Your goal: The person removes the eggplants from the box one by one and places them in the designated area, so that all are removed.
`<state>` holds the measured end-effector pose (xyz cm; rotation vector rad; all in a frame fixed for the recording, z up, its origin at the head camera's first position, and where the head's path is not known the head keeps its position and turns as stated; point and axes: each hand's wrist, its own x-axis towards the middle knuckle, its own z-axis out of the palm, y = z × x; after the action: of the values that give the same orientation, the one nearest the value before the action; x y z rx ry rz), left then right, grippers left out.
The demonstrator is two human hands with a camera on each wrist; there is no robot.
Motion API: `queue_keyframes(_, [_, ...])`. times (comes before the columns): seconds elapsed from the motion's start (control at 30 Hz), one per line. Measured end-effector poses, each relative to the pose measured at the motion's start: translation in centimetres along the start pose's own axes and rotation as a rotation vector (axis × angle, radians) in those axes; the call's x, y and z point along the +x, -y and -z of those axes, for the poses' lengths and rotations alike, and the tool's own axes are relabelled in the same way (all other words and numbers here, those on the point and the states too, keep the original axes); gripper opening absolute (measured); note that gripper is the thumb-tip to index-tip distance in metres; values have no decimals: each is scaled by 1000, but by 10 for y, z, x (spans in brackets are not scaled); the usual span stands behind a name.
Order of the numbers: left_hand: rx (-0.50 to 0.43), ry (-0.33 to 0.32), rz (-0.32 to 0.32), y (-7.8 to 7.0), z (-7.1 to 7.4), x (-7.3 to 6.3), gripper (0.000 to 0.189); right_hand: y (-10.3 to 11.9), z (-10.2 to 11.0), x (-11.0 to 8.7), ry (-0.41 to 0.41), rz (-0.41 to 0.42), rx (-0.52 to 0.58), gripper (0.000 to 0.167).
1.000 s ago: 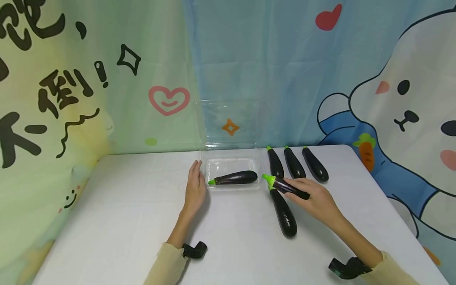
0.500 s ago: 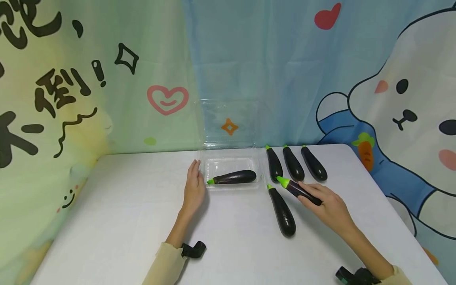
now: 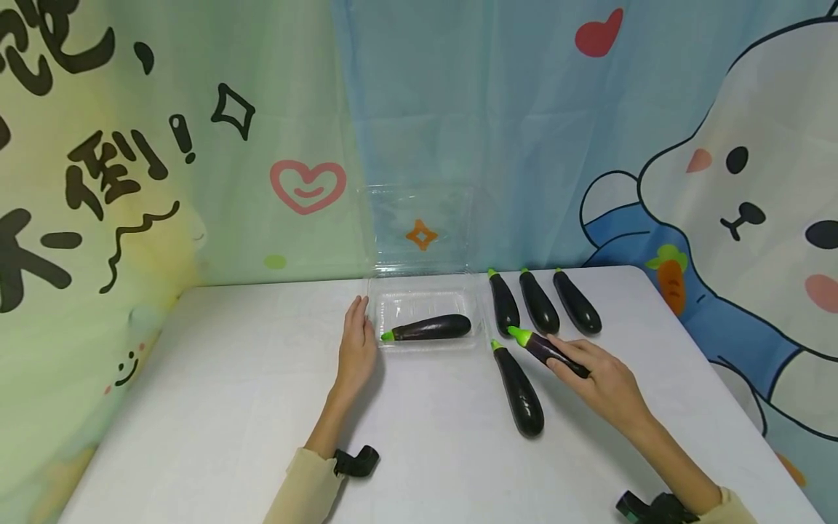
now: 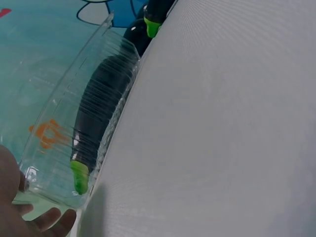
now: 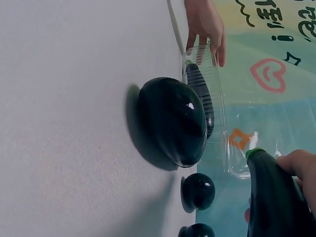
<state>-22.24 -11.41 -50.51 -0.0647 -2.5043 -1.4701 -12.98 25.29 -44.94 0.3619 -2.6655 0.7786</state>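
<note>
In the head view my right hand [image 3: 605, 375] grips an eggplant [image 3: 546, 351] by its dark body, its green stem end pointing up and left. It is held above the table, over the gap between other eggplants. My left hand [image 3: 357, 348] rests with fairly straight fingers against the left side of a clear plastic clamshell container [image 3: 425, 297], whose lid stands up. One eggplant [image 3: 432, 327] lies crosswise inside, near the front wall, stem to the left. In the left wrist view, fingertips [image 4: 61, 224] touch the container's end. The right wrist view shows the held eggplant [image 5: 274, 197] close up.
Three eggplants [image 3: 540, 302] lie side by side right of the container, stems toward the back. Another eggplant [image 3: 520, 393] lies in front of them on the white table [image 3: 222, 407]. A printed curtain [image 3: 425, 131] hangs right behind the table's back edge.
My right hand has drawn back to the right with the eggplant, away from the container, then nearly stopped over the last half second. My left hand stays at the container.
</note>
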Motion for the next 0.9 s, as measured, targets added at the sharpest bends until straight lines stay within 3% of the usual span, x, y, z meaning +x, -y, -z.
queue_keyframes(0.33, [2,-7,-14,0,0,0,46,-5,0,0,3,-18,32,43])
queue_keyframes(0.6, [-3,-8,-16,1,-1,0,46,-8,1,0,-23,-81,65,40])
queue_keyframes(0.9, [-2,-9,-14,1,0,0,45,-9,1,1,-24,-105,61,54])
